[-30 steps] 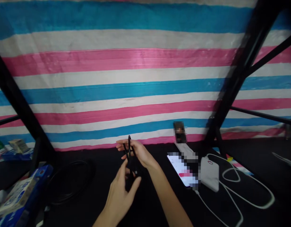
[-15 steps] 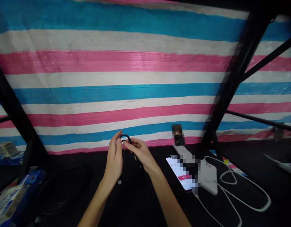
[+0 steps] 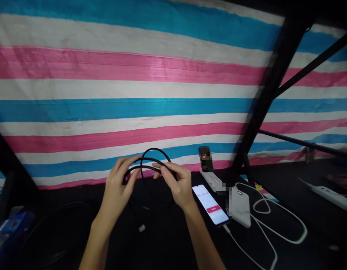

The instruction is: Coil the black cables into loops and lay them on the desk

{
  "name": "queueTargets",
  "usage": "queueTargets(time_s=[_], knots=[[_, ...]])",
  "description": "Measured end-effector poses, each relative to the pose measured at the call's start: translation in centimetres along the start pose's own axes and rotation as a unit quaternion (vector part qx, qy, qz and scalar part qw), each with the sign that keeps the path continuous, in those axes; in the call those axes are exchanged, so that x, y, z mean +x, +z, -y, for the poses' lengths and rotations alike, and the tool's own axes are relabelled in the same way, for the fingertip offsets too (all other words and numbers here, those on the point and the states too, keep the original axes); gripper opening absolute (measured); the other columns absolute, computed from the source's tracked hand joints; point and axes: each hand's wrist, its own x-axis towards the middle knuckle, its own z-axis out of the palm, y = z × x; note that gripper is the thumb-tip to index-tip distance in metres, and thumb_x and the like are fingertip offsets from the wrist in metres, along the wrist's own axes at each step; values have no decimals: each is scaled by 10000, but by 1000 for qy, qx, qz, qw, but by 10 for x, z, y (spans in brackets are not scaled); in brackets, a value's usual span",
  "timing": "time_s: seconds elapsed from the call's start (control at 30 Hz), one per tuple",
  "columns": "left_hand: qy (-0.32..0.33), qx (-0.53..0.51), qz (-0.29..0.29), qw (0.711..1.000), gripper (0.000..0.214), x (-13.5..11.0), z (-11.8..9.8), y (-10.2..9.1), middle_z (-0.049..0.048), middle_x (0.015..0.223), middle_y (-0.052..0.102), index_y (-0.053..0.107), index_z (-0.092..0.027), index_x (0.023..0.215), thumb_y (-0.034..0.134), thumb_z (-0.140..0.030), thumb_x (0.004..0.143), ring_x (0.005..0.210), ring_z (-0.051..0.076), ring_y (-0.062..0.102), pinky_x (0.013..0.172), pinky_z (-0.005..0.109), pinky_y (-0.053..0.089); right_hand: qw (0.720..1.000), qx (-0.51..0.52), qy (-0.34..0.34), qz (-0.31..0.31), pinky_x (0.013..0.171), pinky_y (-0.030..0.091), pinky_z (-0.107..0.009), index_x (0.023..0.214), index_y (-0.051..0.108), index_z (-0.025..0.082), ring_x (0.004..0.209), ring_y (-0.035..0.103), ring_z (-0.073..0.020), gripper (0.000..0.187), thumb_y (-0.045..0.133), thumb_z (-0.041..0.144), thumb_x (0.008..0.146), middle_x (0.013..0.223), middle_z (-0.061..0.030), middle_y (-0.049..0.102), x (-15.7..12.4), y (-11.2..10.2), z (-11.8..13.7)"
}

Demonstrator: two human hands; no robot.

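My left hand [image 3: 117, 185] and my right hand [image 3: 177, 182] are both raised over a black surface [image 3: 168, 243], each pinching a thin black cable [image 3: 151, 157]. The cable forms loops between the two hands, arching above my fingers. One end of it hangs down, with a small light connector [image 3: 142, 227] near the surface. Both hands are closed on the cable.
A phone [image 3: 210, 205] with a lit screen lies right of my right hand, beside a white power bank [image 3: 240, 207] with a white cord [image 3: 277, 225]. Black metal frame bars [image 3: 263, 97] rise at right. A striped tarp [image 3: 134, 86] hangs behind. More coiled black cable [image 3: 58, 232] lies at left.
My left hand rose from below to meet the right, and both hands spread the cable from a tight bundle into wider loops. The view shifted right and down.
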Motion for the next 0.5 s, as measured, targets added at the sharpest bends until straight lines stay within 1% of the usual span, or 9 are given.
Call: queueTargets(time_s=[0.1, 0.17, 0.2, 0.27, 0.3, 0.37, 0.43, 0.47, 0.5], knots=[[-20, 10, 57, 998, 255, -1, 13, -9, 0, 864, 641, 630, -316, 1077, 492, -326, 864, 706, 125, 567, 654, 254, 423, 994, -100, -33, -32, 504, 379, -262, 761, 715, 189, 548, 529, -119, 181, 557, 243, 832, 676, -26, 663, 5, -3, -11], [-51, 8, 75, 996, 234, 0, 19, -17, -10, 797, 661, 664, -308, 1024, 518, -355, 847, 691, 131, 582, 642, 253, 425, 990, -128, -21, -51, 508, 390, -258, 745, 702, 189, 569, 543, -123, 213, 526, 251, 848, 699, -29, 663, 10, -8, -21], [-63, 3, 69, 996, 225, 1, 22, -22, -8, 804, 673, 675, -301, 1001, 533, -361, 837, 720, 140, 597, 666, 256, 436, 988, -139, -10, -63, 525, 405, -256, 760, 700, 189, 606, 563, -129, 212, 519, 256, 851, 736, -35, 667, 13, -12, -25], [-63, -20, 34, 997, 200, 3, 27, -31, 4, 889, 690, 693, -287, 955, 564, -352, 818, 839, 161, 617, 753, 267, 456, 981, -164, 4, -98, 556, 430, -250, 809, 700, 189, 725, 597, -151, 180, 540, 268, 830, 847, -55, 665, 18, -22, -32], [-56, -35, 6, 998, 186, 4, 29, -35, 12, 942, 689, 699, -282, 936, 576, -342, 810, 907, 170, 614, 806, 275, 457, 978, -175, 7, -117, 569, 441, -248, 853, 700, 191, 800, 604, -167, 171, 557, 275, 812, 918, -68, 657, 20, -27, -35], [-53, -62, -58, 995, 169, 4, 35, -42, 17, 1002, 682, 703, -279, 916, 587, -328, 803, 980, 176, 599, 870, 290, 453, 970, -192, 22, -150, 588, 459, -253, 967, 686, 197, 926, 595, -201, 235, 581, 295, 781, 1044, -89, 637, 22, -40, -38], [-80, -81, -112, 987, 162, 3, 41, -48, 13, 984, 688, 706, -274, 898, 600, -335, 792, 962, 172, 604, 864, 291, 464, 959, -215, 67, -174, 611, 471, -277, 1032, 674, 197, 945, 599, -225, 318, 606, 327, 750, 1063, -97, 649, 21, -54, -39], [-99, -85, -140, 982, 162, 2, 44, -51, 10, 960, 692, 708, -269, 889, 615, -343, 779, 921, 167, 611, 824, 283, 477, 954, -228, 100, -169, 636, 475, -295, 1007, 687, 188, 921, 611, -233, 322, 622, 342, 732, 1020, -96, 672, 20, -61, -39], [-115, -80, -163, 977, 175, 2, 47, -53, 6, 924, 695, 706, -263, 896, 626, -352, 769, 847, 154, 616, 752, 268, 490, 951, -236, 135, -149, 669, 476, -312, 947, 709, 178, 889, 625, -238, 299, 637, 353, 715, 949, -93, 696, 19, -68, -40]])
